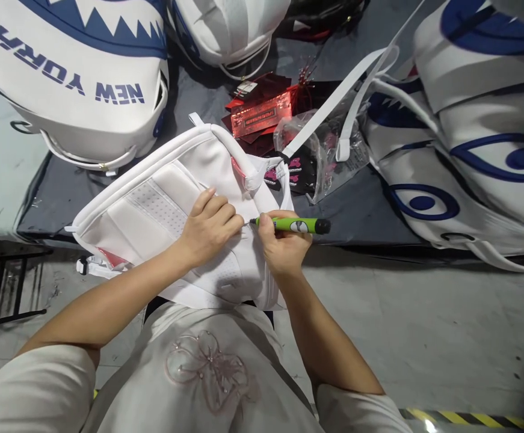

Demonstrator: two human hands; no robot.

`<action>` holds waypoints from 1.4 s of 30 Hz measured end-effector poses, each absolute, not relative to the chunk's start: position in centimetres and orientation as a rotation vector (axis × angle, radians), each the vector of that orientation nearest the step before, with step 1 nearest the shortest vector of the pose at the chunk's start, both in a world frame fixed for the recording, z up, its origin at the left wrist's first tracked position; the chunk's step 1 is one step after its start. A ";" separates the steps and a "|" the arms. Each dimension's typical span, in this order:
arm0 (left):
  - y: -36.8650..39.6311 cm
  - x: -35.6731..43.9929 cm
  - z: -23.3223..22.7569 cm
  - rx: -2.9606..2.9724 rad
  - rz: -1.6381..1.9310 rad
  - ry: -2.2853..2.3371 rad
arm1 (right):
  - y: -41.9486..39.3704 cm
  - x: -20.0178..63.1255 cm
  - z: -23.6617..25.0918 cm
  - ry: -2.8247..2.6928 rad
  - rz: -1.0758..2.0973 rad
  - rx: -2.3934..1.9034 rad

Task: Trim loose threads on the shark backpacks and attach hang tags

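A white backpack (162,204) lies back-panel up across the near edge of a dark table (361,210), its lower end overhanging toward the person's lap. The left hand (210,225) rests on the padded back panel with the fingers curled inward and pressed against the fabric; whether a fold or thread is pinched between them cannot be told. The right hand (284,243) is closed around a green pen-shaped tool (295,225), which lies nearly level, its dark tip pointing left and meeting the panel just beside the left fingertips (a small round white mark sits on the barrel, its content too small to read). At the upper left stands a second white backpack (72,72) with a blue jagged tooth pattern and the blue lettering "NEW YORK", seen upside down from this view. At the right lie further white bags (482,150) printed with blue eye shapes, and one white strap (334,105) runs diagonally from them toward the table centre. Behind the backpack in hand lie red hang tags (262,111) and a clear plastic bag (320,153) holding dark cards with pink print; the writing on both is illegible. The person's white top carries a pale flower outline on the front.
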State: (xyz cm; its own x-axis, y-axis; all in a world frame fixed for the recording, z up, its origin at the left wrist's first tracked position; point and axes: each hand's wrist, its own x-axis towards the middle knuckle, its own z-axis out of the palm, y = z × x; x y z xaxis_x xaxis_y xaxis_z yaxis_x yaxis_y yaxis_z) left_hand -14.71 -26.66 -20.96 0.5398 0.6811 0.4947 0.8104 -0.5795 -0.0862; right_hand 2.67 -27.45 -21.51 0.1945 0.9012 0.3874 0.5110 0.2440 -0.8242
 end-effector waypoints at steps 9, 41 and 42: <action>-26.6 -14.5 -21.5 -2.368 -0.765 -1.176 | -27.1 3.1 -21.3 -1.605 0.285 -1.378; -23.0 -16.1 -12.2 -2.729 0.176 -1.257 | -26.1 3.4 -20.9 -1.639 0.506 -1.458; -22.7 -16.2 -11.5 -2.717 0.252 -1.290 | -26.0 3.5 -21.0 -1.629 0.513 -1.473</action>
